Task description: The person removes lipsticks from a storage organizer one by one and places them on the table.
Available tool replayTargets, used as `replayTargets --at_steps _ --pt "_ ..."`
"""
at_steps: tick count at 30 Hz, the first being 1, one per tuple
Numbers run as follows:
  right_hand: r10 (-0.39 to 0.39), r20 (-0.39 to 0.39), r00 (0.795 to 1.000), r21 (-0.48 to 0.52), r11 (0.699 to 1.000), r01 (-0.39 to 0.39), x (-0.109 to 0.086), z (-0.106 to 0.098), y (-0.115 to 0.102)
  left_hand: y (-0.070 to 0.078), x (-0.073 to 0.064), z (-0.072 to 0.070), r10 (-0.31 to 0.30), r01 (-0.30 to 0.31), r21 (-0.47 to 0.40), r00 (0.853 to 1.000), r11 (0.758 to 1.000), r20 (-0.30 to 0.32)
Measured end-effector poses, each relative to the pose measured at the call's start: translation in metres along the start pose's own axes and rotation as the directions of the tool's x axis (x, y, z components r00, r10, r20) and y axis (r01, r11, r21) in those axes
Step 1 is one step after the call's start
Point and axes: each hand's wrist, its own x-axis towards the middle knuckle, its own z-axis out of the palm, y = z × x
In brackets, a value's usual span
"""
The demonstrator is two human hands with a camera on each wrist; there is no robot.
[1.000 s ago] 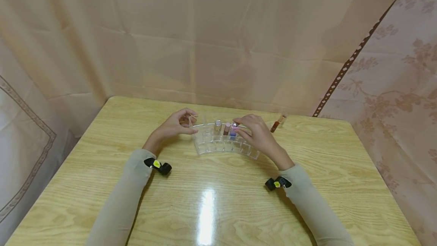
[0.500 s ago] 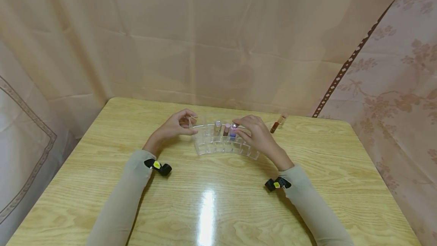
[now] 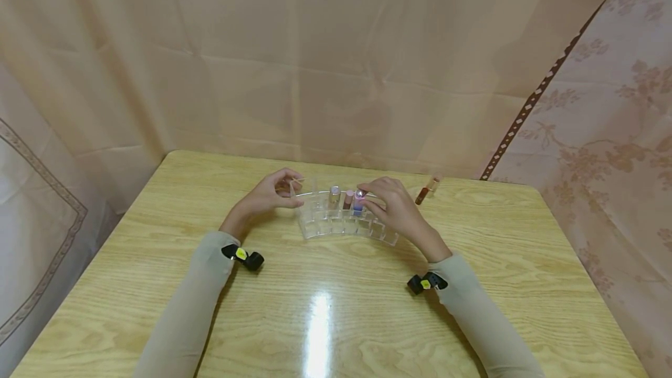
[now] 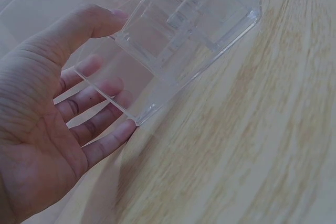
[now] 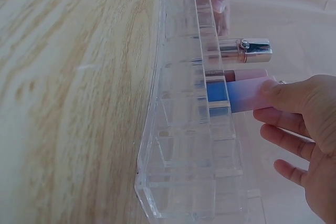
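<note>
A clear acrylic lipstick holder (image 3: 325, 227) with tiered, curved rows of compartments stands on the table. My left hand (image 3: 268, 194) grips its left end; in the left wrist view the thumb (image 4: 100, 22) lies on the upper edge and the fingers spread behind the clear side wall. My right hand (image 3: 395, 204) pinches a pink-and-blue lipstick tube (image 5: 247, 94) near its top, between thumb and forefinger. The tube's blue lower part sits inside a back-row compartment. Left of it in the same row stand a pink-capped brown tube (image 3: 349, 199) and a shiny silver-gold lipstick (image 3: 335, 196).
Behind the right hand, near the table's back edge, lie a dark red tube (image 3: 422, 195) and a gold-toned piece (image 3: 434, 182) beside it. The wooden table (image 3: 252, 319) ends at a beige curtain (image 3: 336, 74), with a patterned cloth (image 3: 604, 150) on the right.
</note>
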Motion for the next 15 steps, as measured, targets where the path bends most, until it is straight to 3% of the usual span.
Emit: replayTargets --at_steps 15 --pt "0.045 0.01 0.999 0.07 0.997 -0.046 -0.0017 0.0013 0.0038 0.0005 0.0001 0.0007 -0.003 0.003 -0.015 1.0 1.0 -0.005"
